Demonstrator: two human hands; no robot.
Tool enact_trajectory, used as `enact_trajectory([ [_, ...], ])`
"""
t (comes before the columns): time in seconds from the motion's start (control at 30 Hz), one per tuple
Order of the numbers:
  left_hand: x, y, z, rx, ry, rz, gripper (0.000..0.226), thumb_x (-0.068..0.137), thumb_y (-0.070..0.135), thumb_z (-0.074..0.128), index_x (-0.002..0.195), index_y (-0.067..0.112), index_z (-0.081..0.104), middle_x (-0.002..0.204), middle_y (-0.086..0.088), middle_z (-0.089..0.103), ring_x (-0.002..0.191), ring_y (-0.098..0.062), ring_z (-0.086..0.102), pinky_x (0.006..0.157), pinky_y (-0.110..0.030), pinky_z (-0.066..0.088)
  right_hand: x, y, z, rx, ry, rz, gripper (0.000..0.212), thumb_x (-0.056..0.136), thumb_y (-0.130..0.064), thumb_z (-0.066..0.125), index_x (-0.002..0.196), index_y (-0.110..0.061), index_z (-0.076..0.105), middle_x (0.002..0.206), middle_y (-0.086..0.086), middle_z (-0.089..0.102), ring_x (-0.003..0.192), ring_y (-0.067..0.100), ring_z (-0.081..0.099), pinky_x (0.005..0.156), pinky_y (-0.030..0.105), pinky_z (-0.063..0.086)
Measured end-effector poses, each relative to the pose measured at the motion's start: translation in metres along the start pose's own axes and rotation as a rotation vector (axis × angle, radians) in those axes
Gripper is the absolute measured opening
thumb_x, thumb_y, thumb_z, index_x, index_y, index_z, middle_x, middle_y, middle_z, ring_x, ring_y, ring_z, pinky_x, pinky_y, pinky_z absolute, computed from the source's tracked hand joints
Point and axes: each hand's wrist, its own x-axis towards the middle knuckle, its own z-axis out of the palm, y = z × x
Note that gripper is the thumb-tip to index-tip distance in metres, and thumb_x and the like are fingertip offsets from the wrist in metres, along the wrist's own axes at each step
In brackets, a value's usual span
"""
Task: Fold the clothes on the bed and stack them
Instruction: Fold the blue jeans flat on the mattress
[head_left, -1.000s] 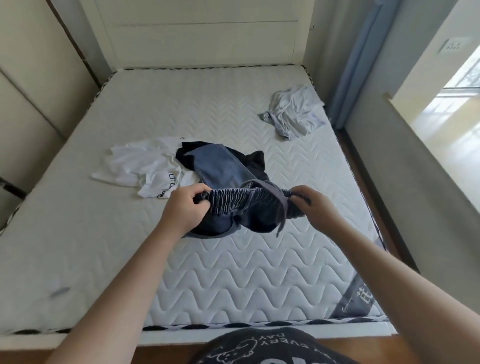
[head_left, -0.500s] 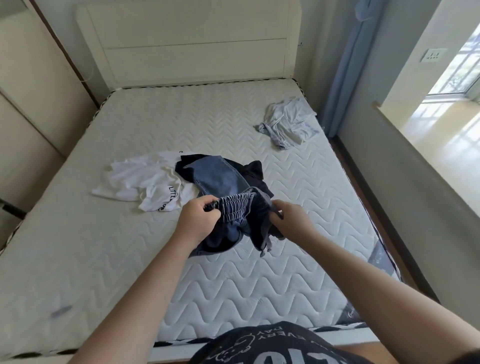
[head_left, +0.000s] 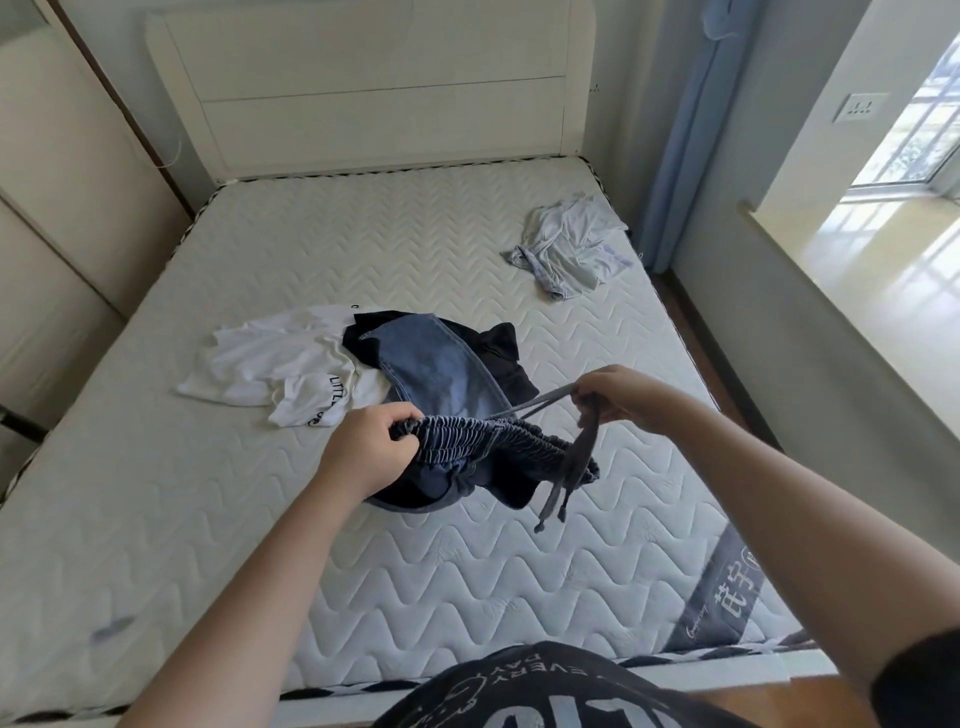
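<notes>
T-shirt (head_left: 291, 364) left of jeans pile (head_left: 436, 364) mid-mattress (head_left: 260, 519); crumpled garment (head_left: 571, 249) far right

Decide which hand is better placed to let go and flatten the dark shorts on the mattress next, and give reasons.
Probably the right hand: it pinches only the drawstring, while the left hand grips the waistband, carrying the dark shorts above the mattress.

Bare forearms; black T-shirt (head_left: 545, 691) with white printed lettering, short black sleeve (head_left: 919, 680).

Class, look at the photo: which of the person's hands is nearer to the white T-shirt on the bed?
Left. The left hand is just beside the white T-shirt; the right hand is farther away, beyond the jeans.
</notes>
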Motion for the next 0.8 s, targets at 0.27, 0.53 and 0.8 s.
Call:
enact_trajectory([
  [0.27,-0.002,0.004,0.003,0.064,-0.114,0.051,0.033,0.073,0.011,0.059,0.071,0.043,0.061,0.066,0.004,0.065,0.063,-0.017,0.06,0.061,-0.029,0.049,0.021,0.007,-0.005,-1.155,0.124,-0.254,0.019,0.085,-0.024,0.058,0.103,-0.027,0.065,0.094,-0.004,0.064,0.084,0.016,0.052,0.066,0.028,0.037],
  [0.53,-0.005,0.005,-0.003,0.047,-0.161,0.065,0.031,0.064,0.025,0.051,0.075,0.051,0.062,0.066,0.015,0.063,0.062,-0.01,0.056,0.057,-0.024,0.044,0.033,0.024,-0.006,-1.575,0.328,-0.328,0.026,0.094,-0.015,0.053,0.118,-0.023,0.06,0.12,0.003,0.055,0.114,0.024,0.05,0.094,0.034,0.036],
  [0.8,-0.008,0.002,-0.002,0.044,-0.191,0.037,0.033,0.062,0.028,0.047,0.079,0.048,0.065,0.064,0.012,0.064,0.063,-0.011,0.058,0.06,-0.025,0.046,0.025,0.017,-0.021,-1.175,0.464,0.119,0.021,0.095,-0.031,0.058,0.1,-0.013,0.068,0.069,-0.002,0.048,0.071,0.022,0.056,0.053,0.026,0.037],
])
